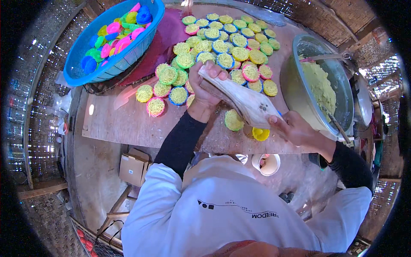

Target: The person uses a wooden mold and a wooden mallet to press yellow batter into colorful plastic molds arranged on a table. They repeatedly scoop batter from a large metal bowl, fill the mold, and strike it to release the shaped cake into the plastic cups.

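Note:
Both hands hold a long, pale wooden press [246, 96] tilted over the near part of the table. My left hand [206, 81] is wrapped round its far, narrow end. Closed on its near, wide end is my right hand [295, 127], with a bit of blue by the fingers that I cannot make out. Just beneath lie a yellow plastic cup mould [260, 134] and a mould heaped with pale yellow-green strands [233, 120]. Beyond my hands, many small coloured moulds [222, 47] topped with the same strands stand in a crowded group.
A large metal basin [295, 81] of yellow-green dough [319, 85] stands at the right, a stick and a ladle-like tool in it. At the far left, a blue basket [128, 58] holds colourful moulds. Below the table's near edge are a cardboard box [133, 167] and a white bucket [269, 165].

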`<state>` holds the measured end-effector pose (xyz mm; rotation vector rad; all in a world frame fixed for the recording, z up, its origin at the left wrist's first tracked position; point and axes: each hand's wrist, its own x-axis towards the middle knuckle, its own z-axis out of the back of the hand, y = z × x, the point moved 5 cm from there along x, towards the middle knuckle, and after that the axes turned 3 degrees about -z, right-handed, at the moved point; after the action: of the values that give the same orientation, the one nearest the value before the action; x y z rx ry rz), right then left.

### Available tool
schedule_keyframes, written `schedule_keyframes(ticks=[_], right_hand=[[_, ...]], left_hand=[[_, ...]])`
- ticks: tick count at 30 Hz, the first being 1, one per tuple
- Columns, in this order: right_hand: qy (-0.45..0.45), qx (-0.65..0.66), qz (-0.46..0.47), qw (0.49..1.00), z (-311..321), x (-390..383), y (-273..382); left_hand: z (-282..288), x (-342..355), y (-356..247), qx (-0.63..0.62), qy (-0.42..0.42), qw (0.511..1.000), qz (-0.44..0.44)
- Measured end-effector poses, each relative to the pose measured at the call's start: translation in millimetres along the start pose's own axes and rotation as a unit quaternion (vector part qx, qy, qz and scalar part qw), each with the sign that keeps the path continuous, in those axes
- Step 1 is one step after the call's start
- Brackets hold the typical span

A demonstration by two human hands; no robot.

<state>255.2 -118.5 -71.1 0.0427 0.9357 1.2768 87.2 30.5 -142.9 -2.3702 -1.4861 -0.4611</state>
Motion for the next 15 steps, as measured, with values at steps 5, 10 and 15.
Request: schedule_keyframes(ticks=[5,10,15], right_hand=[[-0.028,0.099,0.046,0.994,-10,-2,-24],[-0.057,0.178,0.06,0.981,-27,-8,-70],[-0.076,0.266,0.136,0.951,-36,-8,-70]], left_hand=[[-38,14,8,0.011,0.033,0.996,0.084],[-7,-12,30,0.493,0.011,0.852,0.176],[85,-61,52,0.643,0.054,0.692,0.323]])
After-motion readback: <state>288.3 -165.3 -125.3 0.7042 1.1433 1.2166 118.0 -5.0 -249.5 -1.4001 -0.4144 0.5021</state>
